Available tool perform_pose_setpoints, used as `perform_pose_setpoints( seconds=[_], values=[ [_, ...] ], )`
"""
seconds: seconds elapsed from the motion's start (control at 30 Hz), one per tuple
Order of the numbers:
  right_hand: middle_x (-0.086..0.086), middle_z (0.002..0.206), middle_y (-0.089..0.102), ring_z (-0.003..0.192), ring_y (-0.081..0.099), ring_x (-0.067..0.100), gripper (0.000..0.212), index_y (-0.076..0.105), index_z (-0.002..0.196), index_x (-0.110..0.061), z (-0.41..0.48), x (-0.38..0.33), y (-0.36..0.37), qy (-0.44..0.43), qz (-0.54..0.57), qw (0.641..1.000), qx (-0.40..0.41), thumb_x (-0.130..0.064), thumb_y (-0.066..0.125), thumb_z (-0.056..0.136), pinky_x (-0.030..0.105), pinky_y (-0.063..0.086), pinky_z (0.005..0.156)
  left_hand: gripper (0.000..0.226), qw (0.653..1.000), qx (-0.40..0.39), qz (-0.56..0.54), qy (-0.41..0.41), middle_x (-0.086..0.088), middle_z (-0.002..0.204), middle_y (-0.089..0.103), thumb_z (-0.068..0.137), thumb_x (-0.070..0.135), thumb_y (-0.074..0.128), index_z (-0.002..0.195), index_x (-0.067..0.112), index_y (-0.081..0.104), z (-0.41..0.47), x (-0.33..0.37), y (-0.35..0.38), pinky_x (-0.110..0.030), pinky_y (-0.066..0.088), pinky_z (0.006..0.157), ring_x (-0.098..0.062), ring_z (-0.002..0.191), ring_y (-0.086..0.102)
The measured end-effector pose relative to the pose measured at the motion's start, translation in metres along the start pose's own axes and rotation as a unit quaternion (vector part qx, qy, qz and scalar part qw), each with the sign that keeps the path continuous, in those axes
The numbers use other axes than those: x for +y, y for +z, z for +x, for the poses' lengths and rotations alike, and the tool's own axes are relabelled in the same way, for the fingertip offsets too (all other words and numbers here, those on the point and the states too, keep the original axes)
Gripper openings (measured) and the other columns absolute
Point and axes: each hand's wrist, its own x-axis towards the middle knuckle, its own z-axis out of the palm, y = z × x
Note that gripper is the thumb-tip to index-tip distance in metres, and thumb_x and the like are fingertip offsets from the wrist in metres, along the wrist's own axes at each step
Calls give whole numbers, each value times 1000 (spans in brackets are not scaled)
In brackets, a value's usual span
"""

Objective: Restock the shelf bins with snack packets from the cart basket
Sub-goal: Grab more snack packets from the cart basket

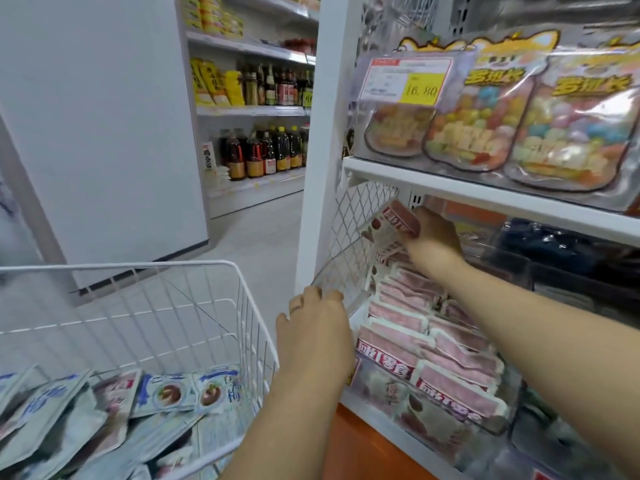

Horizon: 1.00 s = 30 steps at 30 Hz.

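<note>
A clear shelf bin on the lower shelf holds rows of pink snack packets. My right hand reaches deep into the bin and grips one pink-and-white packet, tilted near the back. My left hand rests with relaxed fingers on the bin's left front corner. At lower left, the white wire cart basket contains several blue and pink snack packets.
The shelf above carries bags of colourful candy behind a price tag reading 16.80. A dark-packet bin sits to the right. A white pillar stands left of the shelf. Bottles line distant shelves.
</note>
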Motion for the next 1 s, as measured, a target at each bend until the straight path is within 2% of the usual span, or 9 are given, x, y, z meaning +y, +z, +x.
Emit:
perform_pose_setpoints(
  seconds=[0.13,0.23,0.3,0.43,0.63,0.7,0.8,0.93,1.0],
  values=[
    [6,104,66,88,65,29,12,57,104,-22,6,5,-2,19,-15,1000,2,-23,62,93,43,56,80,55,1000,6,-5,4,-2,145,38,93,22,63,143,26,41,-1,-2,-1,-39,36,105,-25,134,38],
    [7,114,67,99,65,30,25,57,116,-20,4,16,-7,26,-26,999,-1,-22,65,93,47,56,87,55,1000,11,-11,3,-1,147,36,93,18,62,143,26,41,-1,-2,-1,-38,36,105,-24,135,38],
    [6,116,66,100,64,29,29,57,120,-20,2,18,-8,24,-36,999,-12,-20,65,92,45,55,87,56,1000,12,-11,3,-1,148,35,93,16,62,144,26,41,-1,-2,-1,-38,36,106,-24,135,38],
    [2,107,64,88,63,24,22,55,114,-25,2,13,-7,9,-64,997,-46,-18,60,94,41,56,80,58,1000,10,-19,4,-1,151,31,93,14,63,144,26,40,-1,-1,-2,-39,36,107,-24,136,38],
    [5,112,63,99,61,28,26,55,121,-19,10,11,-17,-35,-63,997,-31,-23,58,96,40,52,83,57,1000,13,-28,6,-1,152,29,93,12,62,144,26,40,-2,-2,-2,-39,38,105,-23,135,40],
    [3,110,60,97,59,25,30,54,124,-17,9,14,-18,-36,-40,998,-39,-23,61,95,36,49,82,57,1000,14,-24,7,0,151,30,93,12,62,144,25,40,-1,-3,-2,-39,38,105,-23,135,41],
    [-2,106,57,91,56,19,26,55,119,-19,4,20,-15,-30,-13,997,-69,-20,63,94,31,42,77,59,1000,14,-22,7,-1,151,30,92,12,64,144,25,40,-2,-3,-1,-39,39,105,-24,135,41],
    [1,102,61,89,58,19,13,55,105,-18,2,26,-10,-20,-14,991,-129,-18,63,94,32,43,75,60,1000,12,-21,7,0,152,29,92,13,64,145,27,39,-3,-3,-1,-38,40,105,-23,134,42],
    [3,94,63,78,59,17,4,57,95,-18,2,25,-3,-19,-44,984,-173,-17,61,95,31,44,66,60,1000,15,-22,9,0,152,28,92,14,65,145,27,39,-3,-3,-2,-39,40,105,-23,134,43]
  ],
)
